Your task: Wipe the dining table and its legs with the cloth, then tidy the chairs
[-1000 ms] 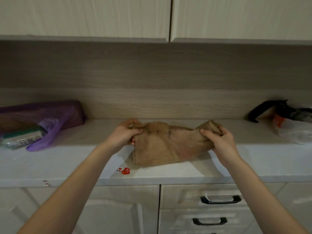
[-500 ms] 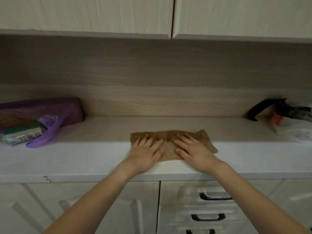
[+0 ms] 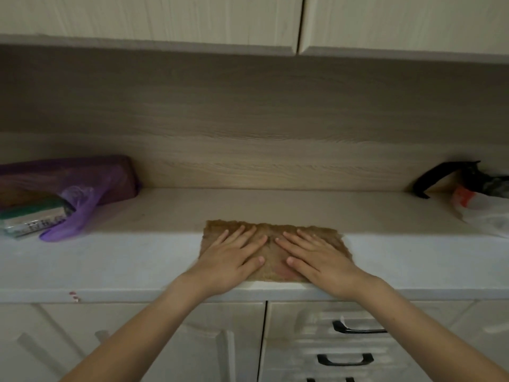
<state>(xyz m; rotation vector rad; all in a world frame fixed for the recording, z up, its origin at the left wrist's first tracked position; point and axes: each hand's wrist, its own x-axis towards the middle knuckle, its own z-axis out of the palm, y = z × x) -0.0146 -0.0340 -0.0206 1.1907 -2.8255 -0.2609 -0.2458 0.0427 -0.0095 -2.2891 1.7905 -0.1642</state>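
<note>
Both your left hand [image 3: 231, 259] and right hand [image 3: 321, 259] press brown cloth [image 3: 271, 228] on table [image 3: 110, 260], fingers [image 3: 235, 237] straight; cloth prep, next grip it.

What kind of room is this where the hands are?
Most likely a kitchen. A long countertop runs under wall cupboards, with drawers below. The left hand and right hand press a brown cloth flat on it.
</note>
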